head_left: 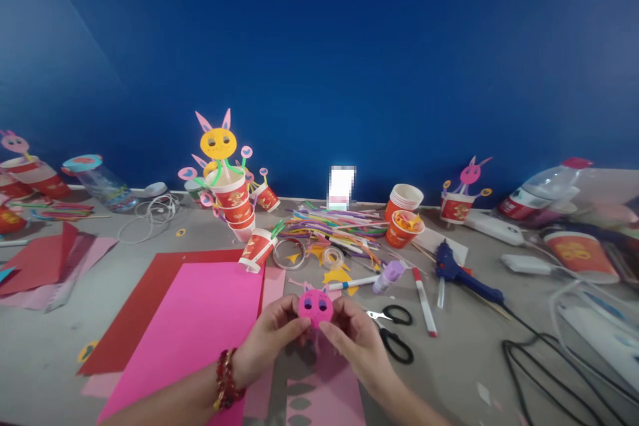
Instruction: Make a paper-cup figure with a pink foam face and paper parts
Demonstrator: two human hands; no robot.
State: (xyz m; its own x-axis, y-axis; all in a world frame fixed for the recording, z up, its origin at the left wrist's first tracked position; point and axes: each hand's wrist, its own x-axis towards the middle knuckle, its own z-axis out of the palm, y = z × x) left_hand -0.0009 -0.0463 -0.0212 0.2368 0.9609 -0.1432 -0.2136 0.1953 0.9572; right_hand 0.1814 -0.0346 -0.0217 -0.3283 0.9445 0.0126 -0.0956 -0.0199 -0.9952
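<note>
Between my two hands is a small pink paper face (315, 310) with drawn eyes and two little ears. My left hand (279, 326), with a red bead bracelet at the wrist, pinches its left edge. My right hand (357, 333) pinches the right edge, thumb in front. Below the face lies a pale pink paper strip (327, 396) with leaf-shaped holes cut in it. Black-handled scissors (397, 333) rest just right of my right hand. Bright pink paper (200, 339) lies to the left, on top of a red sheet (132, 319).
A blue glue gun (464, 273) and its black cable (529, 353) lie right. A marker (424, 303) and a purple-capped glue stick (388, 277) are nearer. Behind are pipe cleaners (334, 226), a paper cup figure (232, 196), stacked cups (403, 198) and a bottle (539, 193).
</note>
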